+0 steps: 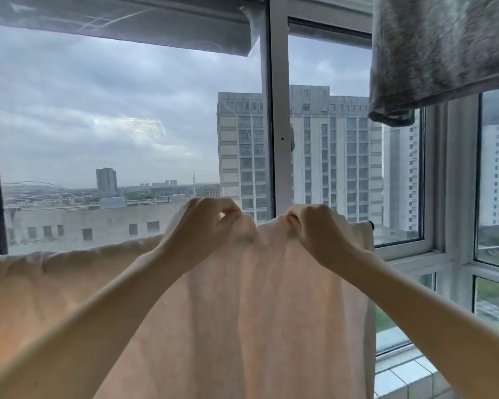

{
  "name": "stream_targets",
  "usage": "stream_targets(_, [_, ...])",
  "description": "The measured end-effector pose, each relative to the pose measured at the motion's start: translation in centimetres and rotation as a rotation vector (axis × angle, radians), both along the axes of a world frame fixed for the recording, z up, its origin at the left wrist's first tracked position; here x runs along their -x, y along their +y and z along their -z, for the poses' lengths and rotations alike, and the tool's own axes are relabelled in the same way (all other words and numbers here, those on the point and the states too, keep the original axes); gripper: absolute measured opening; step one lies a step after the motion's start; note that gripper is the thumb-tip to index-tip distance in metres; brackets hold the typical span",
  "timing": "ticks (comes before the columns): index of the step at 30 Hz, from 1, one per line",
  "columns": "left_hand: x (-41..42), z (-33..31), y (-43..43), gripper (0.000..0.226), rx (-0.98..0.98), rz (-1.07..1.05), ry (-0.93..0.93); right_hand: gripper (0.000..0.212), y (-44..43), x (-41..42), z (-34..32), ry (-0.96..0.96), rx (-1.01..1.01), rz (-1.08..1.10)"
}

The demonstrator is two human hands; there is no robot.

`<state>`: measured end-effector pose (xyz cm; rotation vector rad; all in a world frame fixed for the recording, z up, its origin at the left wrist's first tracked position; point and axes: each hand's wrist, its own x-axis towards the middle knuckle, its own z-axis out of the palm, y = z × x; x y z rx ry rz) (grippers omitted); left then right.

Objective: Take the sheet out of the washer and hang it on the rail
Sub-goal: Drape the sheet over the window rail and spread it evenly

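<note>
- Over the rail (369, 224), towards its R end, hangs the sheet (271, 312). It's pale peach, and the near flap drops straight down past the bottom of view. Rail is hidden under the cloth except for a dark tip at R.
- Top fold is pulled up into a small peak between the hands. To the L it sags lower and looks bunched and wrinkled.
- L hand (211, 223): fingers curled, thumb and fingertips pinching the top fold.
- R hand (317, 228): fingers curled tight round a tuck of the same fold. Hands are close together but apart.
- Step, as I read it: evening the sheet out on the rail. Hang is nearly done; washer not in view.
- To do it well:
  - Keep both pinches on the fold and draw the hands apart along the rail so the peak flattens.
  - Work the L bunching out sideways, w/o dragging cloth off the far side.
  - Far flap can't be seen, so check front/back balance before letting go, or the wet weight may slide it off.
- Axis: sheet's long axis runs along the rail, L–R, parallel to the window frame (280, 139). R side edge hangs vertical just inside the rail tip; L end runs out of view.
- Further out: a grey cloth (444, 53) hangs top R, well apart from the sheet, and there's a tiled sill (409, 375) bottom R.
</note>
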<state>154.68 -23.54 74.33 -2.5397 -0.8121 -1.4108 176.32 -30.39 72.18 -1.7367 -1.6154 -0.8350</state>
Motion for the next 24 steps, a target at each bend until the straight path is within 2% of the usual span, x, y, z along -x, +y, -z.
stream_targets(2, [0.8,0.3,0.3,0.011,0.026,0.009,0.064,0.02,-0.1,-0.9,-0.3,0.041,0.023,0.129])
stream_targets(4, [2.1,0.8,0.8,0.01,0.056,-0.001,0.099,0.018,-0.4,-1.4,-0.5,0.073,0.041,0.144])
stream_targets(8, [5.0,1.6,1.2,0.011,0.126,-0.045,0.102,0.018,-0.4,1.3,-0.9,0.08,0.016,-0.175])
stream_targets(11, [7.2,2.0,0.9,0.017,0.135,-0.1,0.163,0.02,0.2,4.7,-1.0,0.046,0.082,-0.401])
stream_targets(14, [9.9,2.4,0.5,0.013,0.131,-0.155,0.213,0.025,0.9,7.5,-0.5,-0.002,0.115,-0.537])
stream_targets(19, [13.8,2.9,0.0,0.018,0.145,-0.228,0.12,0.02,2.1,9.6,0.4,-0.061,0.01,-0.523])
stream_targets(24, [15.0,3.1,-0.1,0.018,0.141,-0.251,0.065,0.016,2.5,9.7,-0.3,-0.041,0.021,-0.521])
